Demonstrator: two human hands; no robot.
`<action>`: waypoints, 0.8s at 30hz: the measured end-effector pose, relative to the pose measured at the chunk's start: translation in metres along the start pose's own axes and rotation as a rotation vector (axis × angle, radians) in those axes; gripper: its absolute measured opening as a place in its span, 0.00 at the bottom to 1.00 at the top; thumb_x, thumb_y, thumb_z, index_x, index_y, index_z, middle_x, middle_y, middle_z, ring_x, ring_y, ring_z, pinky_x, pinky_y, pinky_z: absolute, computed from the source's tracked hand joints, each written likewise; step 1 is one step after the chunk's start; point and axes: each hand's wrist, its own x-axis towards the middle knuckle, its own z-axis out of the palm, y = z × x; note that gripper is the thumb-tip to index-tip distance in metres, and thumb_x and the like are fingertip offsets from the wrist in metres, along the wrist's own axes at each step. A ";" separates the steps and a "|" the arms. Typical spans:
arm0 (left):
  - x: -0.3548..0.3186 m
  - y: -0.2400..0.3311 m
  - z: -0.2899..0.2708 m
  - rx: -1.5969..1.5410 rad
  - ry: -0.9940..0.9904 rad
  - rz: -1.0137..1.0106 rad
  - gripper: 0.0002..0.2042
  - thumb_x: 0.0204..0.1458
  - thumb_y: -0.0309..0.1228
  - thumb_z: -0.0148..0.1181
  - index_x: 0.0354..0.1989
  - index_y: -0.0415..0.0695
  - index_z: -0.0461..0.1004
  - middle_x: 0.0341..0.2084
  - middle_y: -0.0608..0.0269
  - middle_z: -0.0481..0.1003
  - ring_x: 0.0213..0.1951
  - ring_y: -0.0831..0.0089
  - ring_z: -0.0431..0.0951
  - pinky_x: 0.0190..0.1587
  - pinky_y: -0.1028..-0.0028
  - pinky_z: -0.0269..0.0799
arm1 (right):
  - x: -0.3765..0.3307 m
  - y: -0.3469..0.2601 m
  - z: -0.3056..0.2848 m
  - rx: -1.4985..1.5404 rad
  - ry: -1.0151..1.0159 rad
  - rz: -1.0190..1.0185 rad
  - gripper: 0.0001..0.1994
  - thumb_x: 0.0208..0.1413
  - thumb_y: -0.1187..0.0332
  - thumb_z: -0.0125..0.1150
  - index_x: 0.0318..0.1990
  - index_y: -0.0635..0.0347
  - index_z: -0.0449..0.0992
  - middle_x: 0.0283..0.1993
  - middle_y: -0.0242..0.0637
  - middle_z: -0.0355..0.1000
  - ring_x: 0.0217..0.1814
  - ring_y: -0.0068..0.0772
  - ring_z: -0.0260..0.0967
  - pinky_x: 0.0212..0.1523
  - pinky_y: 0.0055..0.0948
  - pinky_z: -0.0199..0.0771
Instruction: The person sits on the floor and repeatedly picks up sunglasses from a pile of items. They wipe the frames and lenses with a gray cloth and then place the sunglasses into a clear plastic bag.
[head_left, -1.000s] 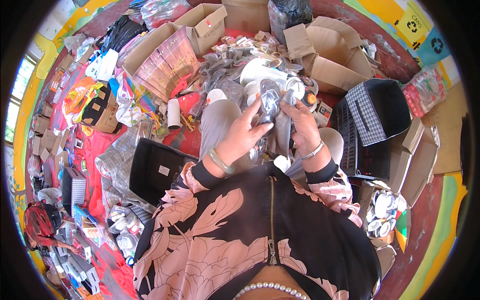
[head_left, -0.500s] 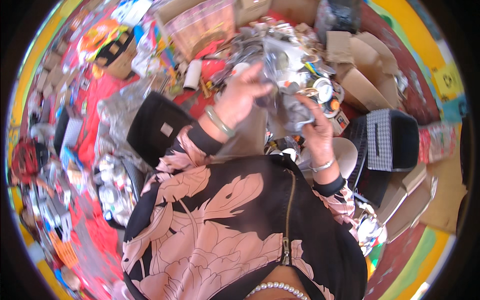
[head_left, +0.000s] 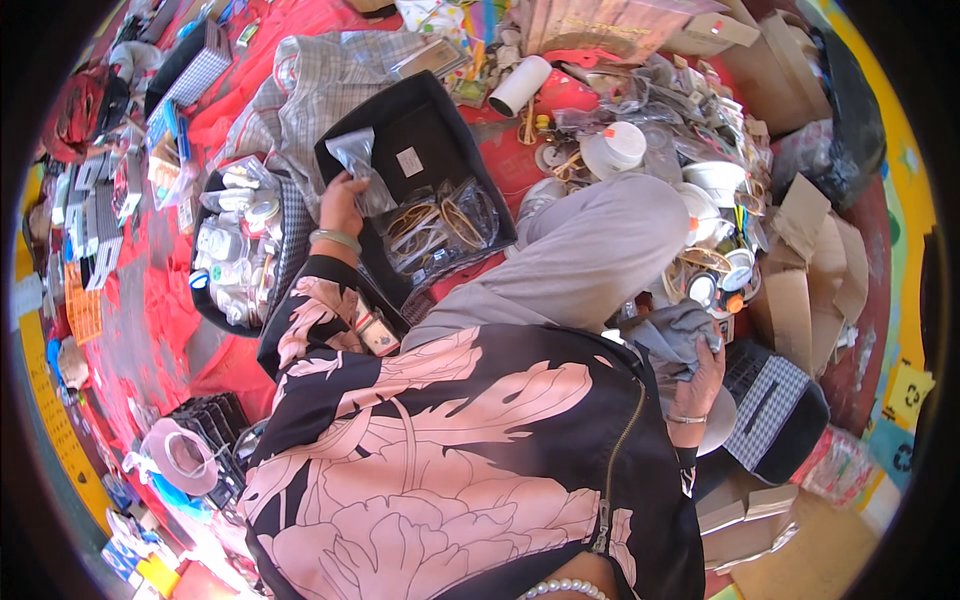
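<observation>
My left hand (head_left: 343, 207) is closed on a clear plastic bag (head_left: 358, 165), at the left side of an open black box (head_left: 432, 122). What the bag holds, if anything, I cannot make out. Inside the box lie clear packets (head_left: 445, 235) with white and gold-coloured loops. At the right, beside my knee, my right hand (head_left: 703, 372) grips a crumpled grey cloth (head_left: 668, 335); part of its fingers is hidden by the fabric.
A checked-sided box (head_left: 290, 215) full of small white and clear items stands left of the black box. Ahead to the right spreads a heap of tubs (head_left: 613, 150), bags and lids. Cardboard boxes (head_left: 810, 290) and another checked box (head_left: 775, 405) line the right side.
My view has swung to the left. My left hand has moved from the heap to the black box with a clear plastic bag. My right hand has come down, still holding the grey cloth.
</observation>
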 end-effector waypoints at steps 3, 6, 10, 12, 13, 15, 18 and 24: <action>0.004 -0.051 -0.023 0.033 0.101 -0.166 0.13 0.44 0.18 0.51 0.40 0.35 0.70 0.30 0.60 0.74 0.31 0.68 0.75 0.36 0.72 0.71 | 0.007 0.001 0.003 -0.045 0.054 0.014 0.19 0.53 0.78 0.51 0.53 0.67 0.66 0.49 0.41 0.68 0.49 0.32 0.67 0.51 0.29 0.67; 0.011 -0.104 -0.017 0.126 0.071 -0.255 0.13 0.43 0.17 0.53 0.40 0.36 0.70 0.31 0.58 0.73 0.34 0.66 0.75 0.37 0.70 0.71 | 0.012 -0.004 0.005 -0.070 0.068 0.025 0.18 0.53 0.78 0.51 0.53 0.67 0.66 0.50 0.41 0.68 0.49 0.33 0.67 0.51 0.29 0.67; -0.004 -0.131 0.049 0.065 0.003 -0.333 0.19 0.42 0.17 0.55 0.47 0.34 0.67 0.34 0.56 0.73 0.34 0.65 0.74 0.37 0.69 0.70 | 0.021 0.007 -0.003 -0.089 0.060 0.068 0.17 0.54 0.75 0.51 0.53 0.63 0.66 0.49 0.37 0.69 0.48 0.31 0.68 0.49 0.31 0.69; -0.013 -0.139 0.080 0.272 0.049 -0.270 0.25 0.40 0.18 0.57 0.52 0.33 0.65 0.36 0.57 0.73 0.35 0.66 0.74 0.39 0.72 0.69 | 0.022 0.007 -0.001 -0.113 0.079 0.076 0.17 0.54 0.74 0.51 0.52 0.62 0.67 0.48 0.37 0.69 0.48 0.31 0.68 0.49 0.31 0.69; 0.007 -0.179 0.067 0.404 0.075 -0.264 0.29 0.39 0.18 0.59 0.55 0.34 0.63 0.38 0.57 0.73 0.38 0.66 0.74 0.40 0.73 0.68 | 0.022 0.003 0.004 -0.131 0.074 0.074 0.16 0.54 0.74 0.52 0.52 0.62 0.67 0.48 0.36 0.69 0.48 0.31 0.68 0.49 0.31 0.69; -0.004 -0.149 0.091 0.381 0.148 -0.234 0.29 0.37 0.16 0.60 0.54 0.34 0.64 0.41 0.56 0.73 0.42 0.65 0.73 0.43 0.73 0.67 | 0.022 0.008 -0.004 -0.126 0.121 0.100 0.17 0.53 0.76 0.52 0.53 0.65 0.66 0.47 0.37 0.69 0.47 0.30 0.68 0.48 0.29 0.69; 0.056 -0.158 0.038 0.674 0.127 0.103 0.27 0.36 0.15 0.60 0.51 0.34 0.65 0.43 0.54 0.73 0.44 0.65 0.73 0.46 0.72 0.67 | 0.026 0.000 -0.005 -0.158 0.130 0.079 0.17 0.53 0.76 0.53 0.52 0.66 0.67 0.45 0.36 0.69 0.44 0.28 0.68 0.46 0.27 0.69; 0.086 -0.047 0.007 1.547 0.118 0.500 0.22 0.41 0.21 0.53 0.49 0.48 0.69 0.39 0.50 0.73 0.44 0.51 0.70 0.48 0.60 0.66 | 0.034 0.010 -0.026 -0.173 0.184 0.137 0.17 0.53 0.76 0.52 0.52 0.66 0.67 0.45 0.37 0.69 0.44 0.29 0.68 0.46 0.28 0.69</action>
